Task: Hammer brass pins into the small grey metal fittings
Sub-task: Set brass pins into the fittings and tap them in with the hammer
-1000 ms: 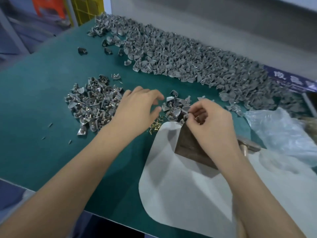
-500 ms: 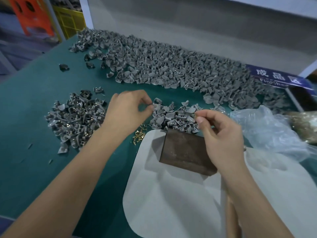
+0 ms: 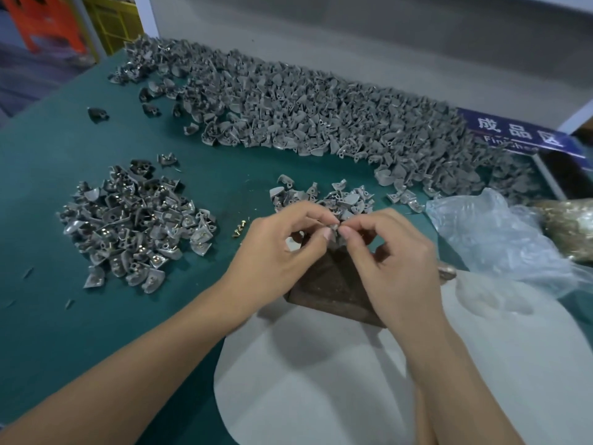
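Observation:
My left hand [image 3: 282, 252] and my right hand [image 3: 394, 261] meet above the dark brown metal block [image 3: 333, 284]. Between their fingertips they pinch one small grey fitting [image 3: 335, 231]; whether a pin is in it I cannot tell. A small heap of grey fittings [image 3: 324, 200] lies just behind the hands. A few loose brass pins [image 3: 239, 228] lie on the green mat to the left of my left hand. The hammer head [image 3: 447, 273] pokes out past my right wrist.
A pile of fittings with brass pins in them [image 3: 134, 220] lies at the left. A long bank of grey fittings [image 3: 305, 107] runs along the back. A clear plastic bag [image 3: 500, 232] lies at the right, a white sheet [image 3: 353, 380] under the block, on the green mat [image 3: 48, 316].
Both hands have come together over the block: the left one left the small heap with a fitting, and the right one moved in to pinch it too.

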A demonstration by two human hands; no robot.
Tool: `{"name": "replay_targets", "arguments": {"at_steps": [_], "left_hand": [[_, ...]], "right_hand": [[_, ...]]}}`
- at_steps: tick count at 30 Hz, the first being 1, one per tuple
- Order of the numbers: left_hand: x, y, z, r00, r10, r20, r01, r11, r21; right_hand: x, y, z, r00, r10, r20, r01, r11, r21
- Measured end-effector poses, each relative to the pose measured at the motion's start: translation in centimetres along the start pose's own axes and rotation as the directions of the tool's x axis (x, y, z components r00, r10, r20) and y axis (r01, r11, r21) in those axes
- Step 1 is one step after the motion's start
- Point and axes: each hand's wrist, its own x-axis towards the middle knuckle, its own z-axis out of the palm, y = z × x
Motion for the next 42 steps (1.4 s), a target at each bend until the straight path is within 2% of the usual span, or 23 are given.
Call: {"name": "replay_targets", "arguments": {"at_steps": [6,13,20,32,42], "left_hand": [[-0.01,0.49,-0.07,0.998,-0.042,-0.037,0.039,0.997,-0.067],[-0.11,0.85,-0.08,0.999,-0.024,-0.034,0.022,0.998,-0.052],[-0.29,0.81,0.17,1.000,-0.005,-0.022,0.004,0.999,-0.044],[-0.24,0.57,-0.34,0.999,0.036,-0.028,-0.036,0.999,0.000],[-0.42,0.93,-0.37,0.987,0.162,-0.018,-0.159,0.981,0.112]], "right_hand": [[-0.15,0.14,-0.01,1.000,0.005,-0.005,-0.005,0.997,0.082],[-0.36,0.38,0.07,0.999,0.035,0.009,-0.035,0.991,0.130],[-0.23,-0.02,-0.05,0.998,0.041,-0.051,-0.032,0.985,0.169],[-0.56,-0.10,-0.10,0.999,-0.007,-0.047,0.011,0.996,0.088],[-0.48,-0.44,-0.29,0.999,-0.025,-0.035,0.027,0.999,0.046]]}}
